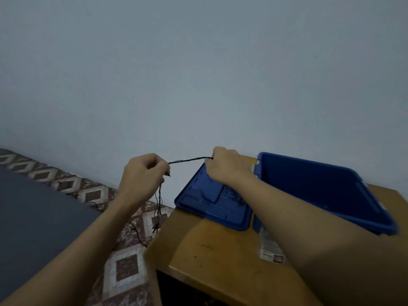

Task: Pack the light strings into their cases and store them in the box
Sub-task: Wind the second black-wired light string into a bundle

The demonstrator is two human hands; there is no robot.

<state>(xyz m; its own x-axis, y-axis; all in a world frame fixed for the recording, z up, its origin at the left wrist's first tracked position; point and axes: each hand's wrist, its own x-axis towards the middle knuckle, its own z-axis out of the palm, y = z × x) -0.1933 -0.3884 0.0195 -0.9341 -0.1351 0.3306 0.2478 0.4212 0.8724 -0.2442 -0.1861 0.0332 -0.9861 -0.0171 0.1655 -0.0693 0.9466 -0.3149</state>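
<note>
Head view: left hand (143, 174) and right hand (225, 166) pinch a thin dark light string (189, 160) stretched between them.

I count two hands, my left hand (143, 175) and my right hand (225, 166), both pinching one dark light string (189, 160). One wooden table (209, 250) carries one blue box (309, 182) far right, one blue lid (212, 206) left of it, and one small pale case (270, 250) near.
</note>
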